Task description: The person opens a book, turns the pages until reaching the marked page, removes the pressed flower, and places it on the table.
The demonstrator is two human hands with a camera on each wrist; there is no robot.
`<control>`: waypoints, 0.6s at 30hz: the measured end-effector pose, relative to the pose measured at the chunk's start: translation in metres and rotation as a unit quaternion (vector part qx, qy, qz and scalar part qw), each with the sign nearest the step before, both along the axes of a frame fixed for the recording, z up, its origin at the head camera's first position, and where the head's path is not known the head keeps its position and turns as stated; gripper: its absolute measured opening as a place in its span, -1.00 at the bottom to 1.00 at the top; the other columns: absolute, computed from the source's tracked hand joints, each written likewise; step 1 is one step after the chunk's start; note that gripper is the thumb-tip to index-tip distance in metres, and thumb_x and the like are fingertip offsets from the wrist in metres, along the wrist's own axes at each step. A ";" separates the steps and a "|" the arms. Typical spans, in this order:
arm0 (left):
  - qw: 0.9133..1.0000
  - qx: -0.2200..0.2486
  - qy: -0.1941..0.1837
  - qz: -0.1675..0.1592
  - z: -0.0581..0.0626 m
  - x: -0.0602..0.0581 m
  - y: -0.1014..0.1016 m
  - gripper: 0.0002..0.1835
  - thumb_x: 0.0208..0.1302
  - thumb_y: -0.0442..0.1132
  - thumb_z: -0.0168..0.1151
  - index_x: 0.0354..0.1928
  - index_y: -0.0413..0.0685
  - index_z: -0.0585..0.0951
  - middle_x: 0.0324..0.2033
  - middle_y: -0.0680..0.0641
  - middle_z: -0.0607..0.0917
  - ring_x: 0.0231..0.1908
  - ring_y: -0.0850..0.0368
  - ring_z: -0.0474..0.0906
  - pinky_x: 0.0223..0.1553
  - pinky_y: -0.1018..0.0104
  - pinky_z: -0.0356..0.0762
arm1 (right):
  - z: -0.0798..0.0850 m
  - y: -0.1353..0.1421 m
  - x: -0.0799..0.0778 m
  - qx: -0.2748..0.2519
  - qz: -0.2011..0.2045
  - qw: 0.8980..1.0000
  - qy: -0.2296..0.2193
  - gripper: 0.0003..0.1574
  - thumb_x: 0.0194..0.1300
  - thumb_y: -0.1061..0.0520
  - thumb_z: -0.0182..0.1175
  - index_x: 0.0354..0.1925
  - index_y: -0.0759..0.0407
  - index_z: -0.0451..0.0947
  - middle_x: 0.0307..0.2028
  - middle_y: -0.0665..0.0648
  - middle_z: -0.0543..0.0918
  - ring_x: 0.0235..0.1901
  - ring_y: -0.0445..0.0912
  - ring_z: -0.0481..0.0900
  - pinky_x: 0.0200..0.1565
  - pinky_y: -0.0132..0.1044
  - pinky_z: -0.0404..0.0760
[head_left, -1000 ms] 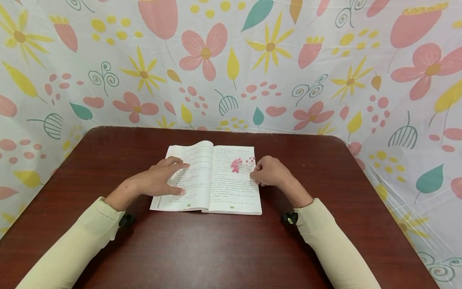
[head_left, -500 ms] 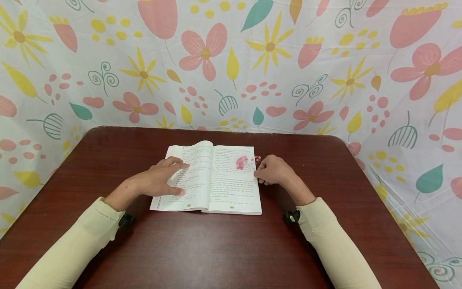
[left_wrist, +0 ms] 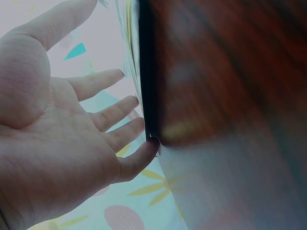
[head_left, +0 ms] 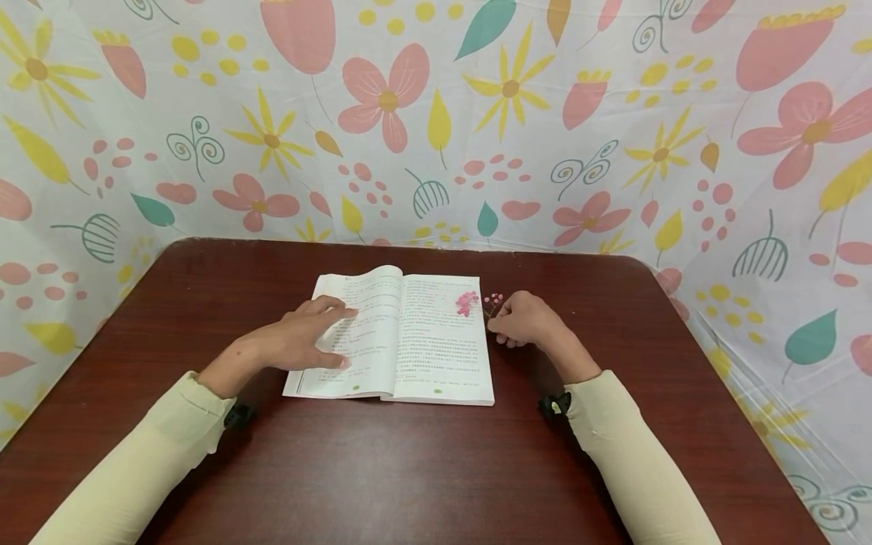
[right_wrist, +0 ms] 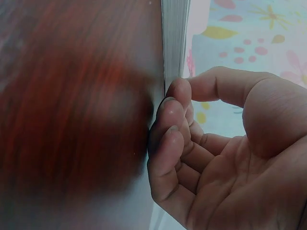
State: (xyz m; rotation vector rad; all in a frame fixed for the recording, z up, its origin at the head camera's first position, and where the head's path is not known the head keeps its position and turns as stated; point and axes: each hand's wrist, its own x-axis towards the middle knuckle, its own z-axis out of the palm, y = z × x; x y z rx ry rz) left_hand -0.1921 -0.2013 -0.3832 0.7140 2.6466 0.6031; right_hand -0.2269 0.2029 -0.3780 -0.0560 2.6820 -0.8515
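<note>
An open book point(head_left: 443, 356) with printed pages lies on the table. My left hand point(head_left: 303, 337) rests on its left page, fingers spread; the left wrist view shows the palm and the extended fingers point(left_wrist: 98, 85) along the book's edge. A flat pink flower sprig point(head_left: 466, 303) overlaps the right page and reaches past its outer edge, where small pink blossoms and a thin stem show over the dark table. My right hand point(head_left: 527, 318) pinches the stem end between thumb and curled fingers, just off the right page edge. In the right wrist view its fingertips point(right_wrist: 180, 91) are beside the page block point(right_wrist: 175, 38).
The dark reddish-brown table point(head_left: 436, 469) has rounded far corners. Behind it and at both sides hangs a white cloth point(head_left: 518, 136) printed with flowers and leaves. Black bands point(head_left: 555, 406) sit on both wrists below the pale sleeves.
My right hand has slid rightward off the right page, drawing the pink flower sprig toward and partly past the page edge. My left hand and the book have stayed put.
</note>
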 end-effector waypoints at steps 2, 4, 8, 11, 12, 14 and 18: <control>1.000 0.000 0.000 -0.002 0.000 0.000 0.000 -0.08 0.37 0.10 0.46 0.64 -0.02 0.28 0.57 -0.25 0.19 0.54 -0.34 0.09 0.38 -0.52 0.12 | -0.001 0.002 -0.001 0.001 -0.003 1.000 -0.001 -0.64 0.39 0.12 0.28 -0.54 0.25 0.68 -0.52 0.13 0.74 -0.52 -0.05 0.67 -0.37 -0.21 0.69; 1.000 -0.001 0.000 -0.002 0.000 0.000 0.000 -0.08 0.38 0.09 0.46 0.64 -0.02 0.28 0.57 -0.24 0.19 0.54 -0.34 0.09 0.38 -0.52 0.12 | -0.002 0.004 -0.003 0.004 -0.007 1.000 -0.001 -0.64 0.39 0.12 0.29 -0.53 0.24 0.70 -0.51 0.13 0.75 -0.51 -0.05 0.67 -0.37 -0.21 0.69; 1.000 -0.001 -0.002 0.000 0.000 0.000 0.000 -0.08 0.38 0.10 0.46 0.64 -0.01 0.27 0.58 -0.23 0.19 0.54 -0.33 0.09 0.39 -0.51 0.11 | -0.004 0.009 -0.007 0.008 -0.015 1.000 -0.005 -0.68 0.40 0.10 0.30 -0.47 0.24 0.73 -0.50 0.13 0.75 -0.50 -0.04 0.68 -0.36 -0.21 0.68; 1.000 0.000 -0.003 0.000 0.000 0.000 -0.001 -0.08 0.38 0.11 0.45 0.64 -0.01 0.27 0.58 -0.22 0.18 0.55 -0.32 0.09 0.39 -0.52 0.11 | -0.005 0.013 -0.009 0.007 -0.020 1.000 -0.007 -0.69 0.39 0.10 0.30 -0.43 0.25 0.75 -0.50 0.13 0.75 -0.49 -0.05 0.68 -0.37 -0.22 0.68; 1.000 0.000 -0.003 0.000 0.000 -0.001 -0.001 -0.08 0.38 0.11 0.45 0.65 0.00 0.27 0.58 -0.22 0.18 0.55 -0.32 0.08 0.38 -0.52 0.10 | -0.005 0.014 -0.009 0.005 -0.022 1.000 -0.008 -0.69 0.39 0.10 0.30 -0.43 0.25 0.76 -0.50 0.13 0.75 -0.50 -0.05 0.68 -0.37 -0.22 0.68; 1.000 0.000 -0.004 0.000 0.000 -0.001 -0.001 -0.08 0.38 0.11 0.45 0.65 0.00 0.27 0.58 -0.22 0.18 0.55 -0.32 0.07 0.39 -0.52 0.09 | -0.006 0.017 -0.010 0.003 -0.026 1.000 -0.006 -0.70 0.38 0.10 0.30 -0.43 0.26 0.76 -0.51 0.13 0.75 -0.50 -0.05 0.68 -0.38 -0.22 0.68; 1.000 0.001 -0.005 0.000 0.000 0.000 -0.001 -0.07 0.38 0.12 0.45 0.65 0.00 0.27 0.59 -0.22 0.17 0.56 -0.32 0.06 0.40 -0.53 0.08 | -0.005 0.021 -0.010 0.004 -0.035 0.999 -0.004 -0.69 0.37 0.10 0.30 -0.44 0.27 0.76 -0.52 0.13 0.75 -0.52 -0.06 0.68 -0.39 -0.22 0.68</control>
